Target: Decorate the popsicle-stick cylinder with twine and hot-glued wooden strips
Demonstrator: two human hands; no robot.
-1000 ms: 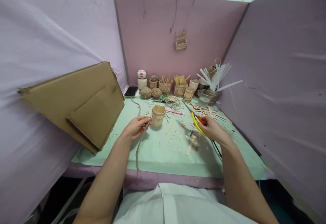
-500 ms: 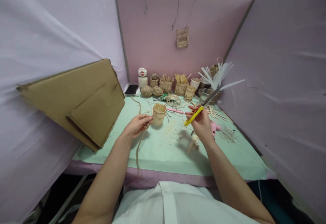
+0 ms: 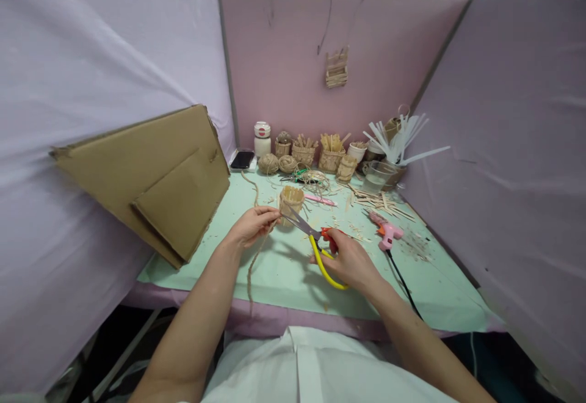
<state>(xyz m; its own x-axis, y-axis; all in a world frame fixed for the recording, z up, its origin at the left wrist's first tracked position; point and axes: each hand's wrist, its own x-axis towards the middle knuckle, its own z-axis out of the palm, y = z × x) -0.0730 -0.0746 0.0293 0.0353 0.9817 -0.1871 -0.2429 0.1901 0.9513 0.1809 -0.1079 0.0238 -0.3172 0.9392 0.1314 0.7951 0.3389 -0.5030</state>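
My left hand [image 3: 253, 227] pinches a braided twine cord [image 3: 251, 272], whose lower end hangs down toward the table's front edge. My right hand [image 3: 351, 259] grips scissors [image 3: 303, 225] with one yellow and one red handle. Their blades are parted and point left, with the tips close to my left fingertips. Whether the blades touch the cord I cannot tell. Just behind the blades stands a small wooden-stick cup [image 3: 292, 198], partly covered by them.
A pink glue gun [image 3: 389, 233] lies at the right, its black cord running forward. Wood strips [image 3: 382, 201] and shavings are scattered nearby. Twine balls [image 3: 268, 163] and stick-filled baskets [image 3: 332, 159] line the back. A cardboard sheet [image 3: 169, 177] leans at the left.
My right hand has brought the scissors left and down from above the right side, turning the blades toward my left hand. The glue gun is uncovered. My left hand keeps its pinch.
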